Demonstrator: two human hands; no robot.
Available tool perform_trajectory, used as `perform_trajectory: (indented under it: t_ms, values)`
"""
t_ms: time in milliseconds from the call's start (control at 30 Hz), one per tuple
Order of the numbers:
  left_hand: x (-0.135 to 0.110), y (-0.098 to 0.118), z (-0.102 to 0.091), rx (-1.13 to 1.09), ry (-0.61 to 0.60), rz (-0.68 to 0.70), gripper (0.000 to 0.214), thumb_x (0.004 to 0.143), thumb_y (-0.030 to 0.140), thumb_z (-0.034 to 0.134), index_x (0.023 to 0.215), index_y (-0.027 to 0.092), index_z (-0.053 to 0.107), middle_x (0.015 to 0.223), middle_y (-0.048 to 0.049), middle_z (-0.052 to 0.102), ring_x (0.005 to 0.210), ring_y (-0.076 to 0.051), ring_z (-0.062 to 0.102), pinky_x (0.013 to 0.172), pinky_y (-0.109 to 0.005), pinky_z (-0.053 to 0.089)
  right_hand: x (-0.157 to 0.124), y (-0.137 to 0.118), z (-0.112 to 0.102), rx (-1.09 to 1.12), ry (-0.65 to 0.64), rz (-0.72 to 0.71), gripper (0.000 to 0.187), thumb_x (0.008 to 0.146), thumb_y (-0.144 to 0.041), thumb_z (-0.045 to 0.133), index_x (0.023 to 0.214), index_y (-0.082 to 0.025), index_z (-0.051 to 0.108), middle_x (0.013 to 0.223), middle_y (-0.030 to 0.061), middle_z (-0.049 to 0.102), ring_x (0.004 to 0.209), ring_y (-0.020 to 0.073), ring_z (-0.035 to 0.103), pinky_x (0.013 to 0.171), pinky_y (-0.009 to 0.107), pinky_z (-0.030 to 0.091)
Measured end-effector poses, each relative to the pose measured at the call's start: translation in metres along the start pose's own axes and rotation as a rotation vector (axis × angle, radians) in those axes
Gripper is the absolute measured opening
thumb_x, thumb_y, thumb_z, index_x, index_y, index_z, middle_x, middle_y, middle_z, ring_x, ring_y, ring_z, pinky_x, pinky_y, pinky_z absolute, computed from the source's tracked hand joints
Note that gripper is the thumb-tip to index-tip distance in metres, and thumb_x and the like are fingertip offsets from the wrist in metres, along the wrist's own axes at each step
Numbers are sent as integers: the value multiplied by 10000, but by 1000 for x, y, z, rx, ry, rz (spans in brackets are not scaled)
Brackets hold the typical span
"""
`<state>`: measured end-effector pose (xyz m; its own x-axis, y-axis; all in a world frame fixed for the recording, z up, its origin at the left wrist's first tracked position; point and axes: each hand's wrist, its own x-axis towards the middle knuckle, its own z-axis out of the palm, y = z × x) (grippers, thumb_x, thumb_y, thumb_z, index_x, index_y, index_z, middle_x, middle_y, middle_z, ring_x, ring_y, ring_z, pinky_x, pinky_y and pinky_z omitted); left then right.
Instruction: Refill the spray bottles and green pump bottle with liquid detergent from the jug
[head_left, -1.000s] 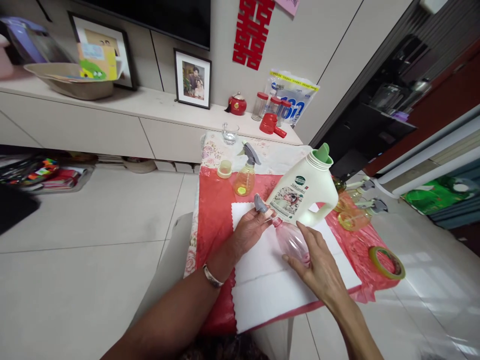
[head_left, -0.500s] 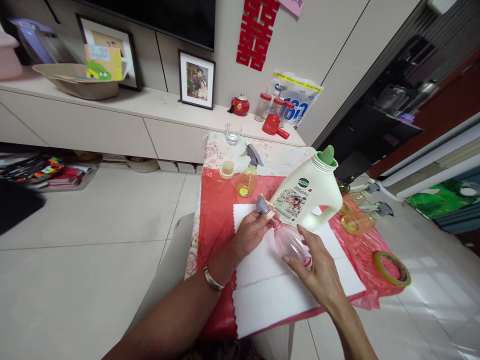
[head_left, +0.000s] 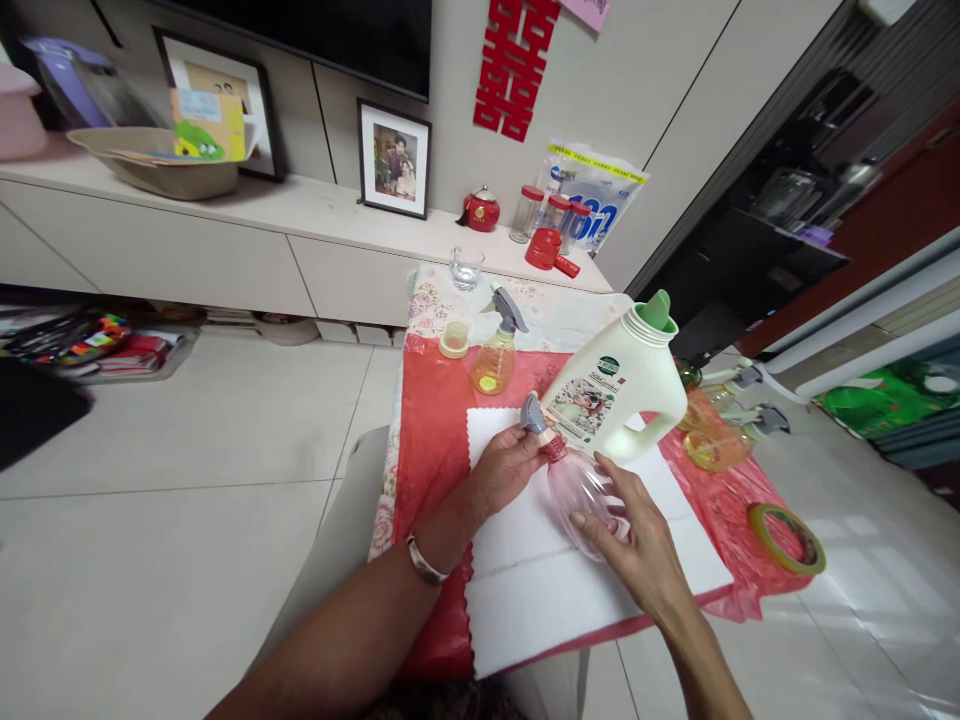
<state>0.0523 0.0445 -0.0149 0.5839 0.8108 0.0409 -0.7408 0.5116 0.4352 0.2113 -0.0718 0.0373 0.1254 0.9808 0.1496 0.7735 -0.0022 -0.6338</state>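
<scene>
Tilted over the white sheet [head_left: 525, 600] is a clear pink spray bottle [head_left: 571, 492] with a grey trigger head [head_left: 533, 413]. My left hand [head_left: 504, 472] is closed around the head's collar at the bottle neck. The bottle's body rests in my right hand [head_left: 641, 530], with the thumb on the near side and the fingers on the far side. Just behind stands a large pale green detergent jug [head_left: 600, 380], uncapped, with a green spout. A yellow spray bottle [head_left: 493, 366] with a grey trigger and a pale cap [head_left: 453, 340] are to the left.
Red plastic [head_left: 431, 460] covers much of the small table. More yellow spray bottles [head_left: 716, 448] and a tape roll [head_left: 785, 538] lie at its right. A glass cup [head_left: 466, 268] is at the back. Behind, a cabinet top holds jars, a red pot [head_left: 481, 211] and framed photos.
The grey trigger head has turned and shifted slightly right, closer to the bottle neck. My left hand moved a little right with it. My right hand still holds the bottle's body.
</scene>
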Motion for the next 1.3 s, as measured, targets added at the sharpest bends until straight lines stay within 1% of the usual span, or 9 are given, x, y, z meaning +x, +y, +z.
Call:
perform_trajectory:
  t_ms: [300,467,600,733,967,1067,1167,1233,1300]
  values:
    - [0,-2,-2,-33,-7,-9,278,763,278,824,965,121,717,965,-93,726,964,-207,686,1072,-397,400,-2,2,8,106,13,40,703,863,-579,654,1442,-226,468,1351,105,513,1182,237,544,925,381,536]
    - [-1,0,1,-50,-45,-30,272,741,262,835,948,143,704,959,-68,715,996,-237,699,1096,-429,391,1,5,10,555,-107,277,732,804,-596,712,1393,-203,522,1405,129,497,1224,274,543,968,408,525]
    - [-4,3,4,-49,-130,-56,280,775,304,803,980,143,701,954,-83,720,1035,-272,696,1099,-457,390,4,1,12,1059,-351,607,789,788,-743,618,1313,-156,576,1263,177,595,1032,310,646,759,429,573]
    - [-5,2,5,-37,-136,-42,259,798,320,779,956,131,698,932,-107,718,1012,-281,693,1069,-465,424,9,-7,14,1207,-455,792,841,775,-838,523,1237,-143,627,1175,192,632,970,343,663,697,484,568]
    - [4,2,1,-198,128,137,139,795,160,756,873,178,642,884,-26,695,872,-160,673,1051,-397,448,3,-19,32,1216,67,531,808,835,-785,519,1448,-269,414,1507,133,365,1281,335,501,938,588,510]
    - [7,1,-2,-208,146,151,150,821,141,728,939,176,641,911,-26,698,894,-153,675,1067,-387,438,-10,-18,41,762,248,257,876,835,-595,677,1548,-356,229,1561,88,254,1375,296,393,1050,557,453]
    - [6,0,-4,-199,79,123,141,830,173,728,942,166,642,978,-55,715,978,-186,683,1079,-400,430,-18,-12,43,272,300,62,867,844,-508,697,1558,-284,257,1510,127,310,1401,296,335,1146,554,346]
    - [4,1,-5,-174,34,92,141,826,208,740,911,155,641,1012,-87,721,1026,-217,684,1085,-415,423,-17,-9,40,291,286,88,848,875,-560,636,1562,-265,238,1486,148,339,1353,307,400,1097,546,409]
    - [2,2,-5,-145,21,64,161,814,234,759,879,149,638,1006,-97,722,1040,-238,688,1099,-437,410,-13,-8,34,605,192,315,876,886,-658,564,1572,-289,164,1465,160,375,1227,314,530,906,502,545]
